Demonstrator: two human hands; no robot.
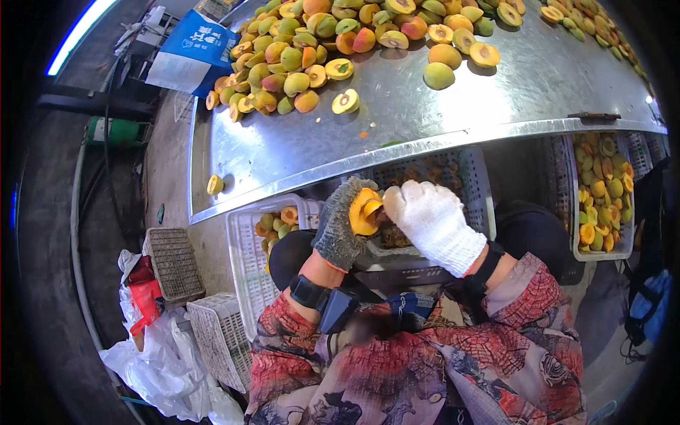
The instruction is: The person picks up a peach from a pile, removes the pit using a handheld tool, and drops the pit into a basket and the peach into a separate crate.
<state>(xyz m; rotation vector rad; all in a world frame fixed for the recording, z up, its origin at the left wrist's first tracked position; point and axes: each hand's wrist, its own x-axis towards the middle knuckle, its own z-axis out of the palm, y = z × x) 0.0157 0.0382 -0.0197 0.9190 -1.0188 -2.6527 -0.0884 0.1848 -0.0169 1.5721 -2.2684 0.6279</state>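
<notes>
My left hand (341, 225), in a dark grey knitted glove, is closed around a yellow peach half (364, 212) with its cut side toward my right hand. In a white knitted glove, my right hand (433, 223) is curled into a fist, thumb side right at the fruit. Whatever it grips is hidden by the fingers; I cannot tell what it is. Both hands are over a grey plastic crate (476, 185) between my knees, which has brownish bits in it. Just beyond them runs the front edge of the metal table (283, 156).
A heap of halved peaches (290, 60) covers the table's far side, beside a blue and white bag (191, 55). One peach half (215, 185) lies near the left corner. White crates of fruit stand at left (244, 262) and right (622, 244). Plastic bags (173, 361) lie at lower left.
</notes>
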